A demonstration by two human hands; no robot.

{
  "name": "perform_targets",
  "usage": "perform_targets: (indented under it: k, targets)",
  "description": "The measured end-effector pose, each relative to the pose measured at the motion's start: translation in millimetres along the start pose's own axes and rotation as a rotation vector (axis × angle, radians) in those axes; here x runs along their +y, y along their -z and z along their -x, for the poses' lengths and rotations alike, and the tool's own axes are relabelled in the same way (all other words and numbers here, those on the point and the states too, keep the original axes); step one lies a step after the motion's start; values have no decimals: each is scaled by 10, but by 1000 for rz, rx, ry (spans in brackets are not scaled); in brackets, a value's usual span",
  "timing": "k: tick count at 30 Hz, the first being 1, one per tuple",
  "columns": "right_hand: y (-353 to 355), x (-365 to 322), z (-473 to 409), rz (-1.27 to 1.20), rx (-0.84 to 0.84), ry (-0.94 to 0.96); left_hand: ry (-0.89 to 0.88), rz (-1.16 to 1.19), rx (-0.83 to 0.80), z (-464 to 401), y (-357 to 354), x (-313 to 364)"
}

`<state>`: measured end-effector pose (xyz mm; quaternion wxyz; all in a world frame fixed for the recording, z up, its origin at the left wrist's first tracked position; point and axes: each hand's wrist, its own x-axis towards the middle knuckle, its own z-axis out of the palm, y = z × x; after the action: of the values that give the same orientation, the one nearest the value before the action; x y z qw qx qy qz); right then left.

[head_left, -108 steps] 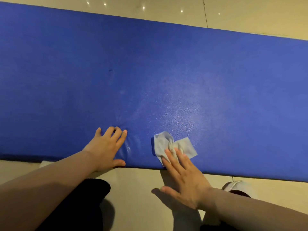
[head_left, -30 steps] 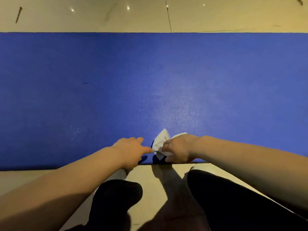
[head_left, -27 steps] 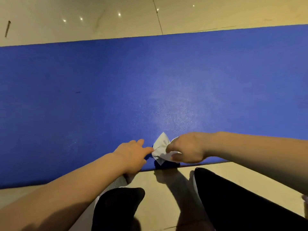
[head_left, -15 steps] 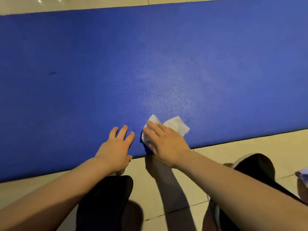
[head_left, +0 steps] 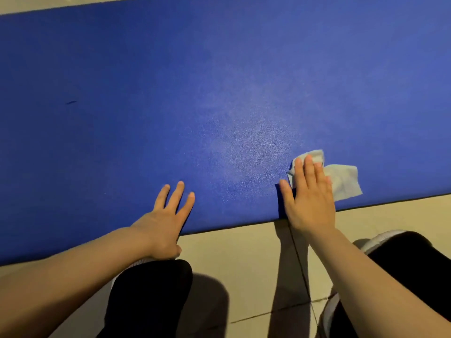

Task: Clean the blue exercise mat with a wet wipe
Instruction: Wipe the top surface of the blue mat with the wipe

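A large blue exercise mat with a fine pebbled surface (head_left: 219, 81) lies flat on a beige tiled floor (head_left: 244, 264), filling most of the view, its near edge running just ahead of the person's knees. A crumpled pale wet wipe (head_left: 341, 179) sits on the mat close to that near edge, toward the right. The right hand (head_left: 310, 198) lies flat on the wipe with straight fingers pressing its left part down, thumb spread onto the bare mat; the wipe's right part sticks out beyond the fingers. The left hand (head_left: 166, 220) rests palm down on the mat's near edge, fingers straight and slightly spread, holding nothing. A paler sheen shows on the mat between the hands. Black trouser legs (head_left: 148, 296) show below.
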<state>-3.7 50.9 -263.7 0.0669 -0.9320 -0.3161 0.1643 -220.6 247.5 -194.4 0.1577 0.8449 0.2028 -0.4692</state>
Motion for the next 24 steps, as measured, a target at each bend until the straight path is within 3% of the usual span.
perform_targets:
  k: [2, 7, 10, 12, 16, 19, 21, 24]
  targets:
    - [-68, -201, 134, -11, -2, 42, 7, 9, -45, -21, 35, 17]
    - [-407, -1076, 650, -73, -58, 437, -14, 46, -114, -19, 102, -32]
    - [-407, -1138, 555, -31, -43, 546, -35, 72, -91, 4, 101, -71]
    - [-381, -823, 447, -16, -3, 464, -39, 79, -80, 20, 106, -76]
    - [-155, -19, 429, 46, 60, 70, -31, 50, -43, 35, 85, -40]
    - [-135, -37, 487, -13, 45, -57, -22, -10, -12, 44, 89, -39]
    - [-208, -325, 612, -58, 8, 34, -25, -5, -23, 38, 117, -55]
    - [-464, -867, 930, 3, -66, 348, -26, 1, -17, 53, 129, -51]
